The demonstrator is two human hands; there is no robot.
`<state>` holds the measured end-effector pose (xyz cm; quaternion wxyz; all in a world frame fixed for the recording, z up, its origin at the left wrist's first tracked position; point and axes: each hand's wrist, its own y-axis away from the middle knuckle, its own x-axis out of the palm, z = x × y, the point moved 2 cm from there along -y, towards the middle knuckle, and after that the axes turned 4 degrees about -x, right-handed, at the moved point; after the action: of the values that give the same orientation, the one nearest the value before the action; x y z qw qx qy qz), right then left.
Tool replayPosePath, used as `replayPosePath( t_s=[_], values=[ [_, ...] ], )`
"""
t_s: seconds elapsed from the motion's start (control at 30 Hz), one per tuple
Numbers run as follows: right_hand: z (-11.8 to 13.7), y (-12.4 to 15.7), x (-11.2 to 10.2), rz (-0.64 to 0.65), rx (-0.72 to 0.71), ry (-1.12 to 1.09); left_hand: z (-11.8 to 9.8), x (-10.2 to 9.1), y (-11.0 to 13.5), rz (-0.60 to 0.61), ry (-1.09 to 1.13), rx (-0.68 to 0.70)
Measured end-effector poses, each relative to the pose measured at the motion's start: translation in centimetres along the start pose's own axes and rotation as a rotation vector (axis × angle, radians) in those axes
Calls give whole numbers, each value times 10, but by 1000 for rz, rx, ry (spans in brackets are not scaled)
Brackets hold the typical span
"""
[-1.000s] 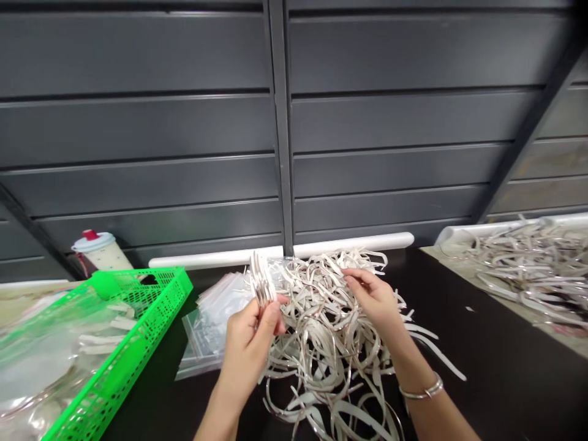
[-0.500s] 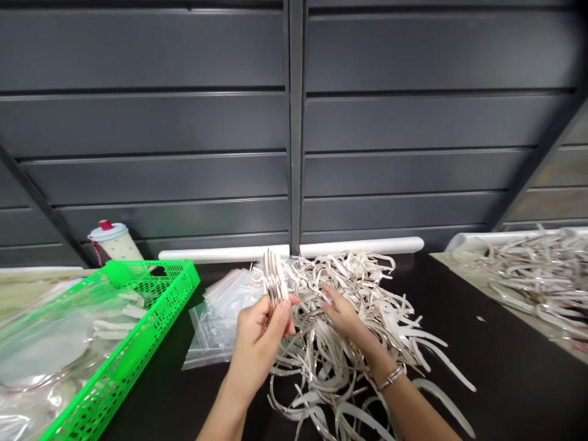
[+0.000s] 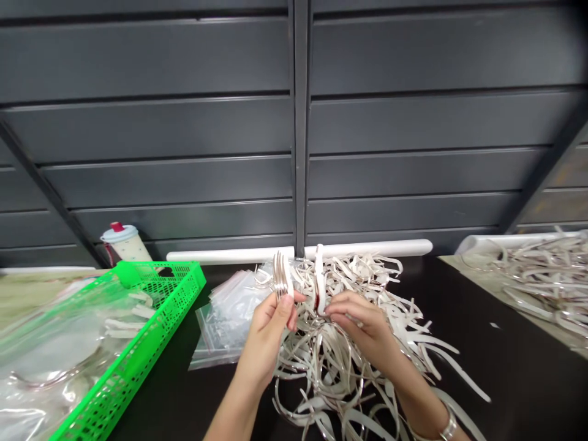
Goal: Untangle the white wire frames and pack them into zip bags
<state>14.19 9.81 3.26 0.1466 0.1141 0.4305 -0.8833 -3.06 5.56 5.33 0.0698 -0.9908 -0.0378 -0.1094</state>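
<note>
"What's the biggest thing you can see?"

"A grey metal wall point(image 3: 184, 128) with long flat bars. A white pipe point(image 3: 229, 255) runs along the bottom of it."

"What's below that?"

"A dark table point(image 3: 514, 380). A big messy pile of bent white strips point(image 3: 367, 275) sits on it, right under the person's hands. Far to the right, a second pile of strips point(image 3: 542, 288) lies on a pale board point(image 3: 463, 269)."

"And on the left?"

"A bright green basket point(image 3: 169, 300) with clear plastic inside. Just beside it lie some zip bags point(image 3: 225, 324), and a cup with a red top point(image 3: 124, 242) stands behind it."

"What about the hands?"

"The left hand point(image 3: 266, 343) is closed around a thin bunch of shiny strips point(image 3: 281, 275), and their tops poke up. The right hand point(image 3: 367, 324) is almost shut, and its fingers pinch one white strip point(image 3: 320, 278) standing straight up above the pile."

"Anything tiny?"

"Yes — a silver bracelet point(image 3: 449, 429) on the right wrist."
</note>
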Motion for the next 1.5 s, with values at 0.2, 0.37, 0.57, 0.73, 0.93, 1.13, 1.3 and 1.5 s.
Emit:
replayPosePath(
  t_s=[0.2, 0.37, 0.57, 0.73, 0.93, 1.13, 1.3, 1.5],
  values=[
    [24, 1, 4, 123, -44, -106, 8, 5, 6, 103, -76, 69],
    [18, 3, 10, 142, -24, -137, 8, 10, 11, 173, -153, 88],
    [15, 3, 12, 139, -21, -119, 5, 10, 11, 129, -213, 78],
    [13, 3, 15, 150, -1, -117, 5, 11, 12, 119, -169, 59],
    [9, 3, 9, 71, 48, -51, 3, 7, 2, 13, 322, -36],
    [6, 1, 1, 80, 119, 24, -2, -2, -11, -309, 776, -377],
    [2, 2, 3, 100, 153, 29, -4, -1, -11, -347, 872, -490],
    [-6, 2, 6, 113, 165, 112, -9, 4, -7, -100, 835, -388]
  ],
)
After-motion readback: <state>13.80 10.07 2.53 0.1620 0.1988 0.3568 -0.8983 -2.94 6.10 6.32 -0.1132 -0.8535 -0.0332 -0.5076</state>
